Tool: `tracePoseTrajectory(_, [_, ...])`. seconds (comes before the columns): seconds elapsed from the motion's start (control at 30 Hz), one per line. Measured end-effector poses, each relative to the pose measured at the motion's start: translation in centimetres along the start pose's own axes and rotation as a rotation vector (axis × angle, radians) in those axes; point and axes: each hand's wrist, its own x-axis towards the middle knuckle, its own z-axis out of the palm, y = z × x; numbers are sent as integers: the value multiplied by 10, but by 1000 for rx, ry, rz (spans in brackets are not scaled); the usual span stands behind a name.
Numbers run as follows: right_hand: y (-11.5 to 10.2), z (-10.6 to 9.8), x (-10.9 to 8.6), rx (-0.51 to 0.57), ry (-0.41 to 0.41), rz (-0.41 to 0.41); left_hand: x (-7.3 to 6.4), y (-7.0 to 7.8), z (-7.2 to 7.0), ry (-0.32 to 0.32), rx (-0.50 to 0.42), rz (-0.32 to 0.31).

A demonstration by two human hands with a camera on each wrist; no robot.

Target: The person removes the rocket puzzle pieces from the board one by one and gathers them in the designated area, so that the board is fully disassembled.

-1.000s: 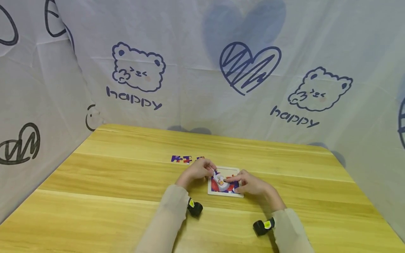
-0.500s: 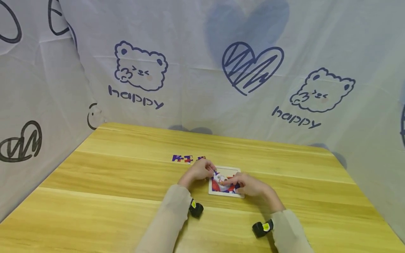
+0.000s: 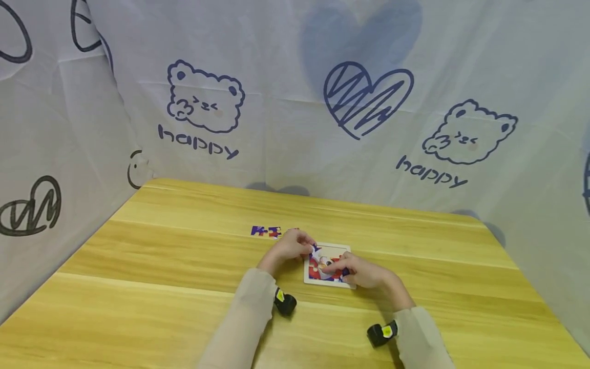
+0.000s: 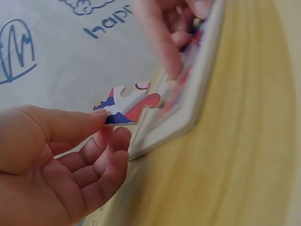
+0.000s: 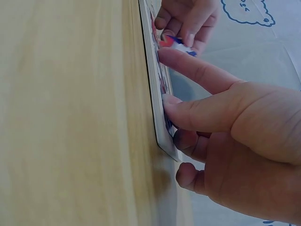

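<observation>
In the head view a small jigsaw puzzle in a pale framed tray (image 3: pixel 330 284) lies on the table, its lower part filled with red, white and blue pieces. My left hand (image 3: pixel 291 247) is at the tray's upper left. Between its thumb and index finger it pinches a blue, white and red jigsaw piece (image 4: pixel 127 107), seen in the left wrist view. My right hand (image 3: pixel 364 270) lies over the tray's right side. Its index finger (image 5: pixel 200 70) stretches onto the picture, and its thumb rests at the puzzle surface. This hand hides some of the picture.
Beyond the left hand lie loose jigsaw pieces: one purple (image 3: pixel 258 231), another red and purple (image 3: pixel 274 232), and a third mostly hidden behind that hand. The wooden table (image 3: pixel 152 318) reaches back to a printed white curtain (image 3: pixel 276 138).
My right index fingertip has slid slightly left and toward me over the puzzle. The left hand keeps its piece near the tray's upper left. The head view has shifted a little.
</observation>
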Motion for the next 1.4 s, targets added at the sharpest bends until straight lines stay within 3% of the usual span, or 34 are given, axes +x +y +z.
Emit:
tracePoseTrajectory(0.17, [0,0,1,-3,-1,21,-2,0,-10,18,-76,6])
tracePoseTrajectory(0.73, [2,1,1,-2,12,52,-11,-11,-43,171,-28,-44])
tracePoseTrajectory(1.13, [2,1,0,22,25,66,-23,-20,-63,262,12,-39])
tracePoseTrajectory(1.4, [2,0,0,35,31,79,-30,-25,-75,316,-7,-90])
